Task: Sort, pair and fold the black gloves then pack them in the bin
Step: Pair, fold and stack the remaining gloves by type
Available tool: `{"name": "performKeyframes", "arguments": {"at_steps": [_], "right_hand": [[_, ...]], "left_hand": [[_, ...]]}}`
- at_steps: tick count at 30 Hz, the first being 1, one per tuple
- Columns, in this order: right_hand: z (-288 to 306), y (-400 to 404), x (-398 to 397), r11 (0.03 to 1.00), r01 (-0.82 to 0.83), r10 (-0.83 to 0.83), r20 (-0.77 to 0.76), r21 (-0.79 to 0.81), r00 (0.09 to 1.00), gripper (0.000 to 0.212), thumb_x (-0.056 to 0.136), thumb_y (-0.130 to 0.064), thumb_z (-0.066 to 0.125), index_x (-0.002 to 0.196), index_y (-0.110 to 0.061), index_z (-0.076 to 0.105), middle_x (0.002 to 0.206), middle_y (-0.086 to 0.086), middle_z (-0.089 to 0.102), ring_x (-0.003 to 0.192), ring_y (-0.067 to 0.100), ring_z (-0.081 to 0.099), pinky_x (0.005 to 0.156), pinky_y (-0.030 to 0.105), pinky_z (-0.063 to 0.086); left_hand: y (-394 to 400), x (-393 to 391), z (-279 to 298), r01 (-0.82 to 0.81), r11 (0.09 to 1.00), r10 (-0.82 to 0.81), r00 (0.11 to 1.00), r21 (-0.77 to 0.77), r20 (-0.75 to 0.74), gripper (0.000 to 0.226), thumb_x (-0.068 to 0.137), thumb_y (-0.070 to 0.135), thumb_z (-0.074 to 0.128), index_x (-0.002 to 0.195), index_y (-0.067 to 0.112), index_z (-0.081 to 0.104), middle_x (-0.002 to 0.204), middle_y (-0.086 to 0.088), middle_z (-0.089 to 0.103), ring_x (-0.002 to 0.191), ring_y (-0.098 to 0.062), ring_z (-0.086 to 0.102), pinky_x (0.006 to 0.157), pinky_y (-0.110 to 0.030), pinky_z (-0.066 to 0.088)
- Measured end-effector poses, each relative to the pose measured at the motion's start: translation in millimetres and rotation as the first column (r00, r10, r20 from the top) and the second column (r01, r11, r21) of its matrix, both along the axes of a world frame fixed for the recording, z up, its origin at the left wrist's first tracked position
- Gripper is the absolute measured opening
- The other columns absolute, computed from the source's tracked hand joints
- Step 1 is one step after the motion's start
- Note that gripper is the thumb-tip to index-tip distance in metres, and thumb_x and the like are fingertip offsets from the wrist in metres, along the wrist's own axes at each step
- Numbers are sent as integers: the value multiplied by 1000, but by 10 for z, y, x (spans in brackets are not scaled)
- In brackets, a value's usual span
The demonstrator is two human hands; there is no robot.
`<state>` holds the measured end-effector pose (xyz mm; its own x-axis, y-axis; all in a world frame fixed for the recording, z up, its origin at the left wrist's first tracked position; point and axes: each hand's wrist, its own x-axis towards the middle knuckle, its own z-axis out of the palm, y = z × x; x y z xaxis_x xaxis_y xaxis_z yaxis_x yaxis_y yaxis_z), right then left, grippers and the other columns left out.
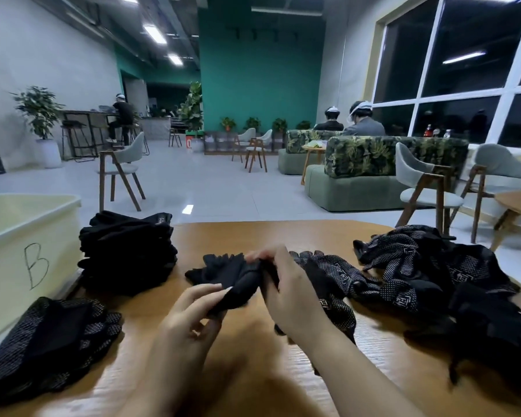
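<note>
where both hands meet, left hand (190,308) and right hand (286,296) pinching a black glove (223,272) — plain knit, bunched

The table (253,371) is wood with visible grain and a soft sheen. At 9 o'clock the bin (27,236) is pale, smooth plastic, matt. The stack (127,254) at 10 o'clock is plain matt knit cloth. The pile (433,272) at 3 o'clock is knit cloth with pale grip dots, as is the heap (48,335) at 8 o'clock.
</note>
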<state>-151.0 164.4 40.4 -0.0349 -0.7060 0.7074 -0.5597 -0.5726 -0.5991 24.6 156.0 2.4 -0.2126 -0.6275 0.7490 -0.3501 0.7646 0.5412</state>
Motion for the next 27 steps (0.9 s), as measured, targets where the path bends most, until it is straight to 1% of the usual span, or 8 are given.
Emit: {"name": "performKeyframes", "arguments": {"at_steps": [4, 6, 8, 12, 16, 20, 23, 27], "right_hand": [[-246, -87, -95, 986, -57, 73, -97, 158, 993, 49, 73, 8, 35, 90, -31, 60, 106, -10, 65, 118, 9, 55, 100, 21, 41], [-368, -81, -145, 973, -5, 35, -124, 231, 992, 49, 76, 13, 38, 86, -26, 66, 103, -10, 65, 113, 8, 57, 99, 21, 42], [-427, -87, -188, 954, 66, -14, -174, 293, 985, 45, 78, 14, 40, 89, -20, 68, 102, -12, 65, 105, 5, 58, 96, 21, 42], [-433, -121, -200, 944, 153, -61, -299, 294, 952, 37, 85, 4, 46, 105, -21, 66, 94, -23, 56, 93, -4, 52, 86, 15, 36], [-412, -291, -121, 942, 154, -3, -450, 299, 893, 40, 92, -8, 51, 129, -24, 56, 134, -10, 53, 129, 8, 41, 107, 20, 30], [-332, -521, -12, 895, 204, 43, -533, 397, 845, 47, 96, -14, 50, 139, -29, 44, 148, -13, 38, 142, 9, 23, 114, 35, 25], [-313, -646, 41, 838, 272, 61, -577, 474, 815, 45, 96, -19, 50, 140, -29, 43, 146, -5, 43, 138, 16, 32, 110, 38, 31], [-286, -702, 83, 826, 367, -26, -622, 428, 783, 28, 94, -30, 52, 120, -28, 63, 121, 0, 62, 119, 23, 49, 96, 36, 43]], "left_hand": [[49, 313, -115, 63, 995, -72, 990, 81, 120, 53, 77, 0, 70, 104, 46, 68, 117, 21, 56, 102, -4, 61, 75, -14, 50], [71, 420, -205, 59, 984, -99, 967, 170, 235, 64, 74, -5, 73, 100, 53, 67, 118, 25, 54, 96, -10, 63, 78, -25, 54], [103, 486, -253, 48, 970, -120, 948, 239, 294, 66, 73, -3, 73, 97, 58, 66, 116, 27, 53, 101, -5, 60, 80, -26, 54], [130, 513, -250, 49, 985, -108, 921, 163, 375, 49, 68, 25, 77, 100, 60, 63, 97, 27, 57, 97, 6, 52, 78, -8, 43], [121, 475, -284, 41, 971, -124, 928, 235, 351, 40, 62, 56, 66, 98, 70, 55, 99, 29, 51, 102, 6, 42, 85, -9, 40], [91, 485, -328, -11, 973, -78, 923, 230, 376, 28, 59, 67, 62, 86, 67, 55, 106, 34, 43, 109, 6, 37, 90, -7, 32], [69, 488, -346, -48, 970, -44, 930, 238, 365, 23, 59, 68, 59, 81, 64, 56, 111, 36, 41, 110, 6, 37, 92, -8, 29], [78, 493, -332, -58, 959, -50, 930, 277, 365, 27, 58, 68, 60, 82, 57, 56, 116, 40, 36, 116, 8, 33, 93, -5, 28]]}}
